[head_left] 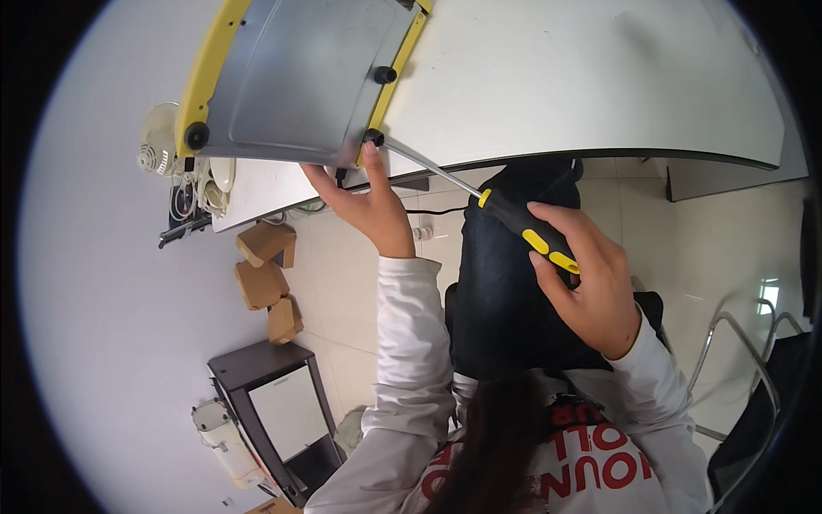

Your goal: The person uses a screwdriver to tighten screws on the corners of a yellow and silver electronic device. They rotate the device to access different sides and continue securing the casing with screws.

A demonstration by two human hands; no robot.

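Observation:
A grey metal panel [300,77] with yellow edge strips lies on the white desk [582,77], with black round knobs at its corners. My left hand [364,201] grips the panel's near edge, thumb up beside the black knob [373,137] at the near right corner. My right hand [582,283] holds a screwdriver [514,218] by its black and yellow handle. Its long steel shaft runs up and left, and the tip meets that black knob.
Three small cardboard boxes [267,274] lie on the tiled floor under the desk's left end. A small fan [158,141] and cables sit at the desk's left edge. A dark cabinet [274,411] stands lower left; a metal-framed chair [745,377] is at right.

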